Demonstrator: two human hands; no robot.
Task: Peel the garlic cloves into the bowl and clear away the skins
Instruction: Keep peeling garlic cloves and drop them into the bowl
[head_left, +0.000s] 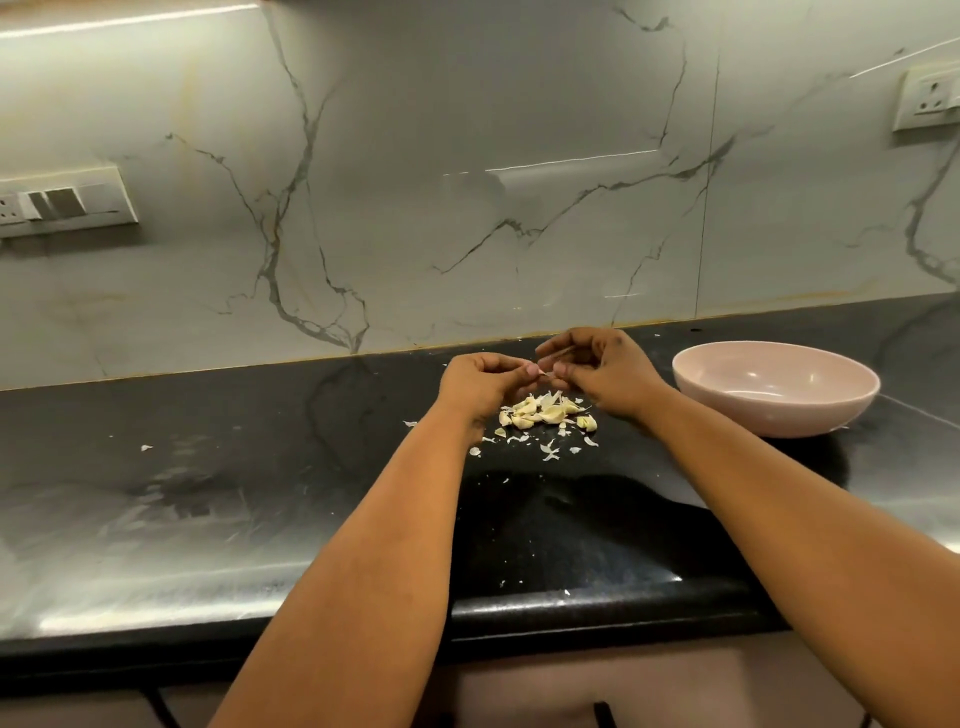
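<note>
Head view: the left hand (480, 379) and right hand (605, 371) both pinch one garlic clove (546, 372) between them, above the skins (545, 415) on the bench (260, 467). The bowl (776, 387) lies just beside the right hand, which is nearer.

Clove (546, 372) mostly hidden between fingers (531, 370)
</note>
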